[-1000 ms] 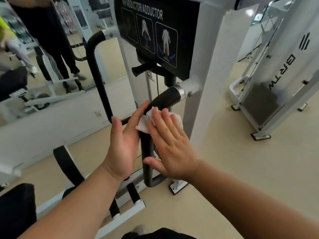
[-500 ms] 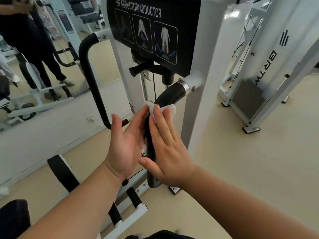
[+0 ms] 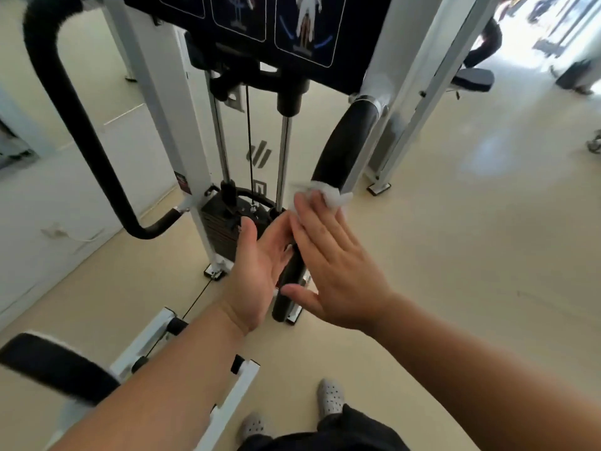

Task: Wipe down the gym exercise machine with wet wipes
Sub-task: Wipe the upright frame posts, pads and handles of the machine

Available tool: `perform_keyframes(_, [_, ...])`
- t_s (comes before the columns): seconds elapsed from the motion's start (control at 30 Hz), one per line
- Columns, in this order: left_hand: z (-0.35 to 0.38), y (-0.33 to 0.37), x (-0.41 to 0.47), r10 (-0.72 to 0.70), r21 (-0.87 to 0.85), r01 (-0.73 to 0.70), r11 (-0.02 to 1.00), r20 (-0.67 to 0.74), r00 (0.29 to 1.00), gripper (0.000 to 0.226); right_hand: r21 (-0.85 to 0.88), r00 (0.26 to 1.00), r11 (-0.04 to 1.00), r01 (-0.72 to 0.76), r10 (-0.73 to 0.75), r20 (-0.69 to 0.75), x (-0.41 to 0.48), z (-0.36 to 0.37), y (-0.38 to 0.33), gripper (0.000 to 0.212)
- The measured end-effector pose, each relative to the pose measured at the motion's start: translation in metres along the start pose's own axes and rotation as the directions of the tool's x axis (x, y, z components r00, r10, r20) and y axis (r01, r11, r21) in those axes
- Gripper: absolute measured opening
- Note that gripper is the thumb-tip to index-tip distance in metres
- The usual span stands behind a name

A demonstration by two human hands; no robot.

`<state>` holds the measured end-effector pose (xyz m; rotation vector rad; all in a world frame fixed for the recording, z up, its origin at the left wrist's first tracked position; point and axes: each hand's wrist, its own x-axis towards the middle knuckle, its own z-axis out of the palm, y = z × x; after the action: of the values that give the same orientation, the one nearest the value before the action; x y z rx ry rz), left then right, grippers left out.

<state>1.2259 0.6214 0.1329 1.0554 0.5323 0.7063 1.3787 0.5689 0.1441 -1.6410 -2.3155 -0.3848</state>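
Head view | left hand (image 3: 260, 265) and right hand (image 3: 338, 271) flat, straight-fingered, sandwiching bar (image 3: 344, 148) | wipe (image 3: 335, 195) under right fingertips | bar axis runs up-away-right; right hand nearer upper stretch

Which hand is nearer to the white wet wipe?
Right. The right hand presses the wet wipe onto the black handle with its fingers; the left hand lies flat on the handle's opposite side, lower down.

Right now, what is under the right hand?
A white wet wipe peeks out past the fingertips of the right hand, pressed against the black handle. How far it reaches beneath the palm is hidden.
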Motion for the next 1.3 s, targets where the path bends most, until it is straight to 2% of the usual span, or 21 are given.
perform_keyframes(0.07, [-0.002, 0.000, 0.001, 0.000, 0.003, 0.000, 1.000, 0.028, 1.000, 0.081, -0.136, 0.998, 0.990, 0.031, -0.022, 0.063, -0.004, -0.005, 0.005, 0.090])
perform_keyframes(0.2, [-0.003, 0.000, 0.003, 0.010, -0.013, -0.010, 1.000, 0.023, 1.000, 0.082, -0.308, 1.000, 0.951, 0.007, -0.010, -0.008, 0.030, -0.034, 0.022, 0.084])
perform_keyframes(0.33, [-0.006, -0.002, 0.005, -0.013, -0.027, 0.013, 1.000, 0.019, 1.000, 0.077, -0.356, 0.998, 0.934, -0.037, 0.018, -0.055, 0.047, -0.036, 0.028, 0.080])
perform_keyframes(0.47, [-0.020, -0.015, 0.004, -0.074, 0.025, 0.074, 0.997, 0.005, 0.997, 0.084, -0.376, 0.997, 0.926, -0.037, 0.010, -0.074, 0.032, -0.018, 0.019, 0.081])
perform_keyframes(0.67, [-0.046, -0.055, -0.001, -0.235, 0.130, 0.241, 0.962, -0.059, 0.970, 0.076, -0.470, 0.968, 0.848, 0.244, -0.184, 0.171, 0.011, -0.011, 0.015, 0.078])
perform_keyframes(0.77, [-0.047, -0.063, -0.005, -0.256, 0.135, 0.262, 0.956, -0.056, 0.965, 0.072, -0.587, 0.990, 0.797, 0.140, -0.110, 0.087, 0.021, -0.017, 0.021, 0.076])
perform_keyframes(0.83, [-0.049, -0.070, -0.006, -0.251, 0.134, 0.256, 0.957, -0.054, 0.967, 0.075, -0.595, 0.998, 0.802, 0.052, -0.054, 0.015, 0.025, -0.012, 0.018, 0.073])
perform_keyframes(0.9, [-0.053, -0.077, -0.004, -0.248, 0.139, 0.254, 0.957, -0.057, 0.967, 0.075, -0.587, 0.999, 0.809, 0.035, -0.039, 0.005, 0.022, 0.001, 0.010, 0.068])
perform_keyframes(1.0, [-0.059, -0.085, -0.003, -0.282, 0.133, 0.290, 0.948, -0.080, 0.956, 0.071, -0.612, 0.991, 0.779, 0.137, -0.104, 0.089, 0.007, 0.018, 0.005, 0.067])
perform_keyframes(1.17, [-0.070, -0.105, -0.008, -0.341, 0.135, 0.351, 0.927, -0.093, 0.936, 0.082, -0.592, 0.965, 0.768, 0.243, -0.133, 0.224, -0.013, 0.040, 0.000, 0.075])
perform_keyframes(1.3, [-0.076, -0.114, -0.014, -0.354, 0.121, 0.362, 0.924, -0.080, 0.932, 0.081, -0.542, 0.914, 0.755, 0.369, -0.188, 0.360, -0.024, 0.046, -0.002, 0.075])
